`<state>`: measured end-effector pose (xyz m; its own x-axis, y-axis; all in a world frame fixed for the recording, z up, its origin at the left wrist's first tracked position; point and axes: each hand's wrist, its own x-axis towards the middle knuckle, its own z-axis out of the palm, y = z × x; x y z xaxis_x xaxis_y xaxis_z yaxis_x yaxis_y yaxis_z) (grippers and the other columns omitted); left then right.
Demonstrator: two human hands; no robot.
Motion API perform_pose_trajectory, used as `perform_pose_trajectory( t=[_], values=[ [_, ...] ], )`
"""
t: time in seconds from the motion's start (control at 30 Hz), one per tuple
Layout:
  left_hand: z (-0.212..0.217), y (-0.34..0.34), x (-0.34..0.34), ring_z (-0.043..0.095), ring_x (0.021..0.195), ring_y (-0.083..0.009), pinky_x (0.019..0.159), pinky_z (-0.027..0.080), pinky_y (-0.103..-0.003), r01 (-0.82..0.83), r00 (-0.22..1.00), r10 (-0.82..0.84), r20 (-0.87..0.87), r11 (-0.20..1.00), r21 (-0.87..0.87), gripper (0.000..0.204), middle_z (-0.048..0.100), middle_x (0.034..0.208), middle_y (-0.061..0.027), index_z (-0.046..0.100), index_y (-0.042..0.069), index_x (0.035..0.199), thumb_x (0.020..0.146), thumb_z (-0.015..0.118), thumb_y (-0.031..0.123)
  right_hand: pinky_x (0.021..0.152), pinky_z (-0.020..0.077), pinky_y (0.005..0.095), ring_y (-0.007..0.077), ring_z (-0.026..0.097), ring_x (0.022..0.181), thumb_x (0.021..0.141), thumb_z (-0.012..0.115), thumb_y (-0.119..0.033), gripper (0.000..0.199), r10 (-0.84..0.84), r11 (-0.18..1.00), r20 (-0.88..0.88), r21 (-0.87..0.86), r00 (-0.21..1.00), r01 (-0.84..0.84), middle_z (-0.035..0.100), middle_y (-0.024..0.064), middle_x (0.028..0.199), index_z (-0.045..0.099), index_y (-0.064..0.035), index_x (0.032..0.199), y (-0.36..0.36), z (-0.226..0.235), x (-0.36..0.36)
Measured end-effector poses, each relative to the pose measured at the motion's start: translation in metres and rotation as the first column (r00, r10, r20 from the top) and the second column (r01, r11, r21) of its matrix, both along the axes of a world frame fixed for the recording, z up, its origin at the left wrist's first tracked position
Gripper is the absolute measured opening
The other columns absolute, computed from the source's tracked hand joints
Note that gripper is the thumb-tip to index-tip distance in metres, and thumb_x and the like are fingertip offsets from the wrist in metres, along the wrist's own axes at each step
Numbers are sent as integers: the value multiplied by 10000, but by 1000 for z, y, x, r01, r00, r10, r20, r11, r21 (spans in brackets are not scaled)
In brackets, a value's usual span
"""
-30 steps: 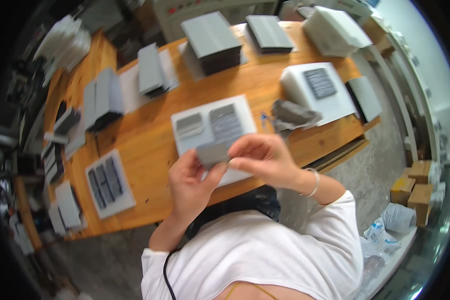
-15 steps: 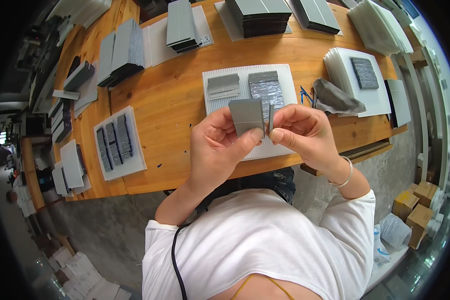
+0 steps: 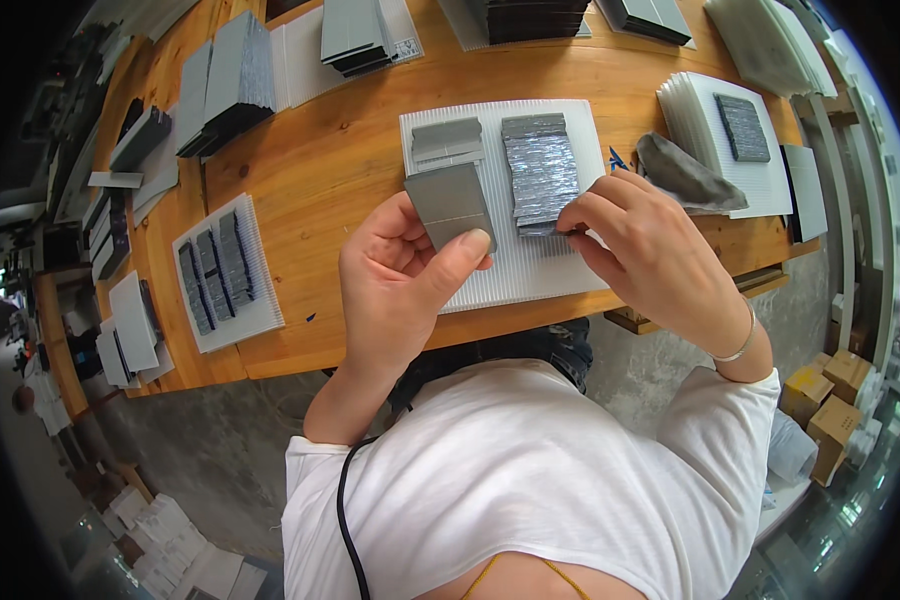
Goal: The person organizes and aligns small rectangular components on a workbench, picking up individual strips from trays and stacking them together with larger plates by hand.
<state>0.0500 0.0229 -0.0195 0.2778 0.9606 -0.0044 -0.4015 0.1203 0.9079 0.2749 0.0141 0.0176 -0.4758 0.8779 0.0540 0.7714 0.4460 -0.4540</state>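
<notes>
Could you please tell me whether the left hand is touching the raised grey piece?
Touching: the head view shows the left hand holding the raised grey piece, its thumb lying over the piece's lower right corner.

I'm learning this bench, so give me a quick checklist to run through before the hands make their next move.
1. Plate secure in the left hand: ok, between thumb and fingers.
2. Right hand at the shiny strips: ok, fingertips at their near end.
3. Strip pinched in the right hand: cannot tell, the fingers hide it.
4. Shiny strips lined up evenly: not ok, their ends form a ragged edge.
5. White board under the strips: ok, it rests on the table.
6. Cloth off that board: ok, it lies apart, to the right.
</notes>
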Motion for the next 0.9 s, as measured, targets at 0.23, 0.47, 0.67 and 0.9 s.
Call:
perform_pose_trajectory(
  t=[0.23,0.47,0.67,0.9],
  values=[
    [-2,0,1,632,859,-117,778,548,-264,19,1000,-19,-3,1000,-24,280,654,985,-98,577,-40,1089,837,684,17,742,469,351,278,564,820,728,679,9,236,-118,988,-56,94,991,123,552,91,908,587,-32,942,1,-4,-6],
    [-4,-4,9,619,951,-122,869,511,-268,107,990,-104,100,994,-29,259,645,1040,-86,584,-38,1088,841,664,-37,723,501,281,164,601,816,739,751,-20,337,-96,991,-630,-131,771,17,608,79,924,585,-4,1031,-1,-14,-20],
    [-2,-7,9,617,969,-125,876,508,-268,125,990,-125,61,992,3,266,644,1051,-86,594,-29,1097,841,666,-41,787,519,246,109,615,857,805,722,-11,298,-279,922,-867,-362,413,-137,624,61,971,586,48,1064,-8,-26,-25],
    [2,-7,13,622,966,-133,885,512,-275,106,994,-106,15,994,-33,290,646,1041,-88,591,-26,1097,823,686,-45,784,525,245,125,633,861,825,702,-12,261,-367,900,-842,-429,394,-79,651,78,964,611,66,1058,-10,-26,-26]
  ],
)
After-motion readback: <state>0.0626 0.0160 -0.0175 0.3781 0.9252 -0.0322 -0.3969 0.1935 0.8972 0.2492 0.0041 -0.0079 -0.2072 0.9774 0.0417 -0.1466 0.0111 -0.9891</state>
